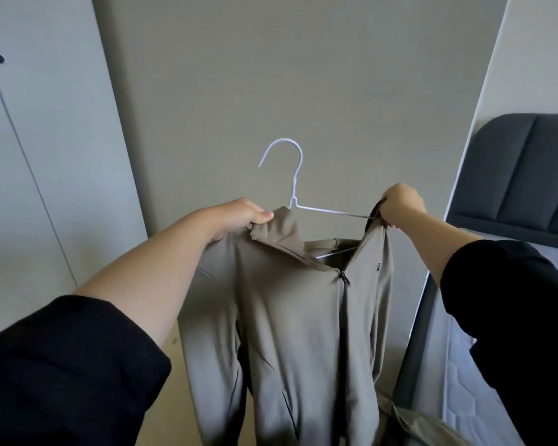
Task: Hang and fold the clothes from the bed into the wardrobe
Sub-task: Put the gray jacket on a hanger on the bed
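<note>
Jacket (287, 317), smooth khaki, thin white wire hanger (293, 188) inside, L hand (239, 215) grips collar (281, 233), R hand (400, 204) pinches shoulder edge.

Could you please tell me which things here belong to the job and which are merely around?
Job: jacket, hanger, left hand and right hand gripping the jacket, wardrobe, bed.
Merely around: headboard, wall.
</note>
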### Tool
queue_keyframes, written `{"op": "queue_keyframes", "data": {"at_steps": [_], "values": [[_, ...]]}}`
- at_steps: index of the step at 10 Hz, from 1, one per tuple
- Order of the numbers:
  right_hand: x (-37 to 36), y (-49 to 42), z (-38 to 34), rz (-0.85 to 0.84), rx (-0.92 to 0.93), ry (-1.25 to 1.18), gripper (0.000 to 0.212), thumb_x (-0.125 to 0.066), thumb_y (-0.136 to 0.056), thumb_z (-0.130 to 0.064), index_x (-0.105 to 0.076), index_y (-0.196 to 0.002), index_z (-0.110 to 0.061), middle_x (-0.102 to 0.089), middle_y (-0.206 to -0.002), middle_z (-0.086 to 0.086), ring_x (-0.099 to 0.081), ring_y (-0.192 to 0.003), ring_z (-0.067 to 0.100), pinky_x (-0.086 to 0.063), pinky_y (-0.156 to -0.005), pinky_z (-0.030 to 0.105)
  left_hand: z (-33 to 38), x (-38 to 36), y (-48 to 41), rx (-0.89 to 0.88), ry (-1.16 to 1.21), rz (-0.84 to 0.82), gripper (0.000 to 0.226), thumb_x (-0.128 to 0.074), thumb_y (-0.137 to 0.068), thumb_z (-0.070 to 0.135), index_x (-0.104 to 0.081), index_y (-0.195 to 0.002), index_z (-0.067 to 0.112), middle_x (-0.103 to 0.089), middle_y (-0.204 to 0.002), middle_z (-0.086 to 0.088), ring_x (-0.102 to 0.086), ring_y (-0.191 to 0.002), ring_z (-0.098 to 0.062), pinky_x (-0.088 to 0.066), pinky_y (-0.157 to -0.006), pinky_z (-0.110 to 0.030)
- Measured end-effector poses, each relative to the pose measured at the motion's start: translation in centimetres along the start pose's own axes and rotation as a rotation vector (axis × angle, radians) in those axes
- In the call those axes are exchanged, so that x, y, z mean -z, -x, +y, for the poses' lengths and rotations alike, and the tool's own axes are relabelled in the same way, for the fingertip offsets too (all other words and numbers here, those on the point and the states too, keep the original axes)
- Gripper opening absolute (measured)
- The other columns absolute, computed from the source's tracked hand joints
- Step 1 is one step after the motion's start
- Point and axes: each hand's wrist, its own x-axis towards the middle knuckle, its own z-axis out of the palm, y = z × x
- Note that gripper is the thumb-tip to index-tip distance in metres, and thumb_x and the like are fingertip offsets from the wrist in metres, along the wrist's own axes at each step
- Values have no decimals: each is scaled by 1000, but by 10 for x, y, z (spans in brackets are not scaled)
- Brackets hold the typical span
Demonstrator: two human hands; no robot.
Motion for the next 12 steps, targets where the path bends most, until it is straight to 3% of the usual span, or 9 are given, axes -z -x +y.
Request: {"op": "queue_keyframes", "data": {"at_steps": [2, 3, 4, 5, 7, 9, 10, 11, 12], "values": [[-13, 1, -10, 92, -44, -61, 14, -45, -84, 4, -54, -77, -3, -48, -65, 8, -43, -54, 22, -36, -53, 27, -5, 3, 2, 89, 20, -68, 27, -53, -97, 26, -73, -82, 16, -74, -77, 0, -66, -77, -14, -45, -93, -35], [-9, -5, 7, 95, -196, -227, 25, -46, -91, -2, -44, -66, -2, -45, -67, 9, -42, -57, 23, -35, -56, 30, -14, 10, 1, 27, 148, 96, 20, -56, -94, 23, -71, -87, 12, -71, -86, -5, -64, -94, -25, -44, -101, -39], [-12, -3, 26, 35, -284, -300, 30, -45, -92, -3, -41, -63, -6, -46, -65, 11, -47, -66, 25, -38, -57, 30, -24, 13, -2, -51, 313, 273, 21, -58, -94, 23, -71, -82, 12, -73, -79, -3, -67, -85, -21, -49, -94, -36], [-27, 3, 37, -42, -330, -482, 26, -48, -92, -5, -44, -68, -13, -52, -85, 11, -53, -72, 24, -54, -60, 29, -28, 9, -10, -63, 491, 283, 22, -57, -94, 23, -71, -81, 12, -74, -77, 0, -70, -76, -14, -51, -82, -30], [-42, 1, 53, -57, -524, -828, 19, -50, -90, 7, -51, -74, -3, -64, -81, 17, -63, -59, 27, -60, -61, 42, -36, -6, -20, -1, 294, 119, 30, -61, -91, 25, -75, -68, 12, -75, -78, -4, -71, -73, -14, -51, -80, -29], [-47, -1, 65, 57, -560, -864, 17, -50, -89, -4, -63, -90, -14, -67, -100, 4, -64, -81, 17, -49, -67, 21, -53, -15, -25, 41, 150, 159, 27, -63, -90, 23, -74, -69, 10, -70, -71, -7, -62, -71, -23, -45, -77, -31], [-48, -2, 55, 48, -321, -425, 25, -53, -88, -7, -67, -107, -16, -66, -96, -4, -59, -79, 16, -42, -64, 17, -54, -24, -27, 60, 67, 139, 31, -63, -90, 26, -69, -78, -1, -65, -71, -12, -57, -66, -21, -42, -71, -29], [-39, 11, 26, 82, -360, -800, 24, -55, -88, -6, -69, -107, -5, -68, -95, 10, -64, -87, 25, -52, -70, 25, -50, -41, -32, 63, -99, 75, 37, -62, -91, 27, -56, -60, 9, -50, -57, -7, -43, -54, -18, -31, -58, -26], [-34, 14, -14, 138, -200, -900, 22, -53, -85, 1, -73, -93, -3, -70, -88, 16, -67, -81, 29, -56, -77, 37, -46, -57, -40, 38, -225, 77, 34, -60, -92, 30, -57, -64, 11, -49, -61, -6, -43, -59, -18, -32, -62, -28]]}}
